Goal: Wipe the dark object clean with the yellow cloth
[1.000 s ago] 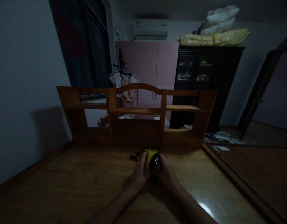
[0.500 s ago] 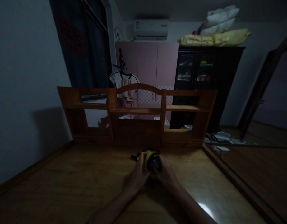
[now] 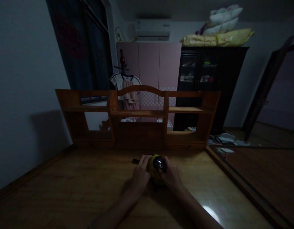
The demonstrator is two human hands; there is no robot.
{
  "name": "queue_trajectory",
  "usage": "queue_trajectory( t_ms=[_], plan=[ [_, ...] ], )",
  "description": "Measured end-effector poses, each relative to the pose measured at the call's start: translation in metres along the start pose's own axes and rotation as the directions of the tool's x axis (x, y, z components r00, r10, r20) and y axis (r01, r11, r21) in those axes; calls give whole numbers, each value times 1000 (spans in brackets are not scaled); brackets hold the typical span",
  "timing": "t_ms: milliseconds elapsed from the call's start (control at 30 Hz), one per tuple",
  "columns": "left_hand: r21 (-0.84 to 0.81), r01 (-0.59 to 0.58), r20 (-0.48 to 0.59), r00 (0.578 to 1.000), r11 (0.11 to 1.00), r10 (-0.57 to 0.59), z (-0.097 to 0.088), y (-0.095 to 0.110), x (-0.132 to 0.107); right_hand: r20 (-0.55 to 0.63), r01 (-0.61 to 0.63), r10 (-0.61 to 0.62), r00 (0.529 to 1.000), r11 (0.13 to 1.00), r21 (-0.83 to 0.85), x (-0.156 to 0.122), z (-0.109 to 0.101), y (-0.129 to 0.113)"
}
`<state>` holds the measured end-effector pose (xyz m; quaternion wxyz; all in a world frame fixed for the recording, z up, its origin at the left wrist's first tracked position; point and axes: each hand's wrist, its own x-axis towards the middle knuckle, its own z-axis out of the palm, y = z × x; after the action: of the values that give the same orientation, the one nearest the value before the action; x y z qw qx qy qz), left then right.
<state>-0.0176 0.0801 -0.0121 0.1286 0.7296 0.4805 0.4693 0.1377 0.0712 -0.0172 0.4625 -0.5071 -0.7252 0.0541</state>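
Observation:
Between my two hands, just above the wooden desk top (image 3: 84,187), is a small yellow-and-black object (image 3: 158,163) with a glossy, rounded dark face; its exact kind I cannot make out. My left hand (image 3: 141,173) grips its left side, fingers curled over the top. On the other side my right hand (image 3: 170,174) closes around the dark face, thumb in front. A black piece like a strap or handle (image 3: 135,161) sticks out to the left beyond my left fingers. The underside of the object is in shadow and partly hidden.
A wooden shelf unit (image 3: 138,113) spans the back of the desk. A raised wooden edge (image 3: 233,176) runs along the right side, and a white wall (image 3: 29,95) borders the left. Behind stand a pink wardrobe (image 3: 148,63) and a dark cabinet (image 3: 211,86).
The object has turned in my hands, so its shiny dark face now points more upward toward me. My left fingers have shifted over its top. The view has moved slightly.

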Motion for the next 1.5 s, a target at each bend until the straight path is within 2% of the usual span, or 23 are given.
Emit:
queue_trajectory(
  t_ms=[200,400,567,800,967,1133,1333,1500],
  plan=[
    [-237,64,75,996,970,-47,11,-8,-6,-12,19,-19,1000,1000,-9,0,1,3],
    [-276,149,148,983,950,-111,17,-16,-12,71,41,-42,997,999,13,0,-7,-2],
    [-313,57,179,984,948,0,15,-14,-10,81,81,-80,993,997,-14,1,-16,-6],
    [-350,-25,198,975,937,100,0,5,-7,107,118,-113,988,992,-38,0,-21,-5],
    [-269,-73,138,984,960,114,1,-1,-5,136,117,-114,984,993,-15,0,-20,-7],
    [-167,-44,117,991,985,64,10,-15,-5,137,109,-113,984,993,35,1,-20,-10],
    [-20,-35,120,992,999,38,4,-11,-6,149,115,-133,980,985,125,0,-21,-15],
    [-42,-50,142,988,998,55,3,-13,-6,145,118,-133,980,987,108,0,-19,-13]
  ],
)
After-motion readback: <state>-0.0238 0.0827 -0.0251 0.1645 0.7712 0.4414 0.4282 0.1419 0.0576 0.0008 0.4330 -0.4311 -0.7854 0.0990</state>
